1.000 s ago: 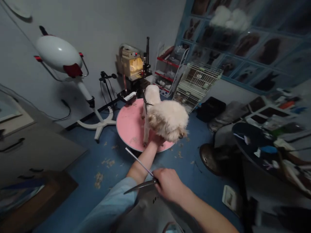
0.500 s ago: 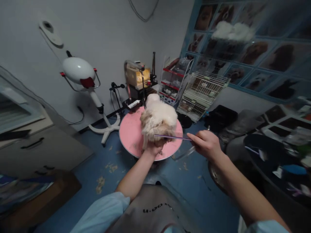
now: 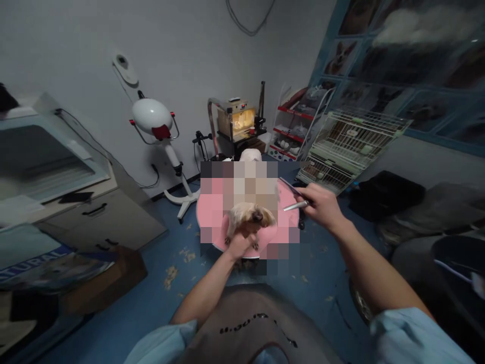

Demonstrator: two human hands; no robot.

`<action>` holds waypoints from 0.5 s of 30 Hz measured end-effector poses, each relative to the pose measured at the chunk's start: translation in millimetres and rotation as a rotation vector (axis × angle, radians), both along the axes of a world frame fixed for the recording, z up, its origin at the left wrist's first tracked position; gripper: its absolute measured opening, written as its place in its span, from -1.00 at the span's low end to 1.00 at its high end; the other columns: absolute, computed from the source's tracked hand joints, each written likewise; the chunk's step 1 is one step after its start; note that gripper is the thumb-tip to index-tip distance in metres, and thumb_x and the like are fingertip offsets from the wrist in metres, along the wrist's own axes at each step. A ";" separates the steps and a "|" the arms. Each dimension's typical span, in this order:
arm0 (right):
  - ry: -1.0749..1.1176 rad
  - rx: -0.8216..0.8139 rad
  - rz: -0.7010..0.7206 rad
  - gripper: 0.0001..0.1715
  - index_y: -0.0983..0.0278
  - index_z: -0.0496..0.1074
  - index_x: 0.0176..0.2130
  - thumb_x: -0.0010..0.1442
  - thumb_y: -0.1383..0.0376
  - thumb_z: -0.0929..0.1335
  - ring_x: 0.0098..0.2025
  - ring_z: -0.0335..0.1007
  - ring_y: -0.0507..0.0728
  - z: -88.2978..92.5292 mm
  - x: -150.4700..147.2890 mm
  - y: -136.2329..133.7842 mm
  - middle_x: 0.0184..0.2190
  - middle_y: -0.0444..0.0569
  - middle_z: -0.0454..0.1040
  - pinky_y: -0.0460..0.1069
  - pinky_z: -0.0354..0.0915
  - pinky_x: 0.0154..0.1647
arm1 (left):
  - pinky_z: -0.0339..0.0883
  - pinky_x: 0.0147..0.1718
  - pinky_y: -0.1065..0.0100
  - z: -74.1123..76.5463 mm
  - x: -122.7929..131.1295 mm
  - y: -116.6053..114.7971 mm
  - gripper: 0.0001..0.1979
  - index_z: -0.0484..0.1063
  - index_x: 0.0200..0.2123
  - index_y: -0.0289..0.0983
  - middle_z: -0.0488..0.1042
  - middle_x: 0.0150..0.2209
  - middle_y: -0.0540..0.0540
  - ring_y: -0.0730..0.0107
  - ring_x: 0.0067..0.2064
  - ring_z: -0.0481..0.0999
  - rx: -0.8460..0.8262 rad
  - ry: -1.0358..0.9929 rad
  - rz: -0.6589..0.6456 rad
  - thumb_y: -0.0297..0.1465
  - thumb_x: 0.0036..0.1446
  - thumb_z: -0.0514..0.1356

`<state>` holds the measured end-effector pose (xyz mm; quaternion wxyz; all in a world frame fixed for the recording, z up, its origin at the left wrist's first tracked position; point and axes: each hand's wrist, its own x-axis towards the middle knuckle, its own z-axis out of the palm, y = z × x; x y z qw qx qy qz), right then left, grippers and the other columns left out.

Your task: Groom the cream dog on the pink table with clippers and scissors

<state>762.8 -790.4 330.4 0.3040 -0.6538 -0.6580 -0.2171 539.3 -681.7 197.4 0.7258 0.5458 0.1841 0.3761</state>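
A small cream-and-tan dog (image 3: 242, 216) is on a round pink grooming table (image 3: 206, 205), its nose toward me; much of its head and body is blurred by blocks. My left hand (image 3: 242, 243) is closed under its chin, fingers wrapped in the fur there. To the right of the dog, my right hand (image 3: 321, 203) grips a thin metal comb (image 3: 288, 185) and what look like silver scissors (image 3: 297, 206), their tips pointing left. Neither tool touches the dog. The scissors' handles are hidden in my fingers.
Behind the table stand a lit cabinet (image 3: 242, 120), a wire rack (image 3: 290, 129) and stacked cages (image 3: 348, 144). A white dryer on a stand (image 3: 151, 115) is at left. Fur clumps (image 3: 171, 277) lie on the blue floor.
The comb has left the fur on the dog's head and moved right and away with my right hand. The dog's muzzle now shows, raised toward me. My view has shifted left.
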 end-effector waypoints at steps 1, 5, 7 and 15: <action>0.074 0.038 -0.002 -0.70 0.31 0.59 -0.18 0.28 0.26 0.29 -0.49 0.26 0.02 -8.6 -7.2 -7.4 -0.52 -0.09 0.37 -0.09 0.15 -0.46 | 0.36 -0.14 0.22 2.2 2.6 -1.1 -0.66 0.52 -0.34 -0.31 0.53 -0.24 -0.22 0.19 -0.16 0.46 0.051 0.008 0.079 -0.17 -0.09 0.40; 0.119 0.162 0.060 -0.73 0.30 0.57 -0.13 0.29 0.34 0.29 -0.50 0.28 0.01 -45.7 -49.2 -34.2 -0.53 -0.11 0.38 -0.10 0.20 -0.45 | 0.29 -0.42 0.34 14.1 14.3 0.3 -0.57 0.36 -0.60 -0.27 0.36 -0.58 -0.06 0.43 -0.48 0.33 0.096 0.016 0.345 -0.06 0.05 0.29; 0.033 0.142 0.073 -0.71 0.31 0.56 -0.07 0.28 0.37 0.29 -0.50 0.30 0.00 -63.4 -69.0 -38.9 -0.54 -0.10 0.41 -0.11 0.20 -0.44 | 0.23 -0.50 0.38 14.3 16.8 3.1 -0.54 0.35 -0.59 -0.28 0.29 -0.63 0.00 0.49 -0.55 0.26 0.104 -0.002 0.337 -0.01 0.05 0.27; 0.332 0.193 -0.206 -0.69 0.37 0.57 -0.05 0.28 0.38 0.31 -0.49 0.36 0.01 -120.5 -102.5 -35.5 -0.50 -0.08 0.45 -0.11 0.26 -0.43 | 0.16 -0.58 0.44 -3.7 11.0 2.5 -0.46 0.17 -0.68 -0.27 0.16 -0.70 0.05 0.56 -0.61 0.16 0.165 0.052 0.323 -0.03 0.10 0.24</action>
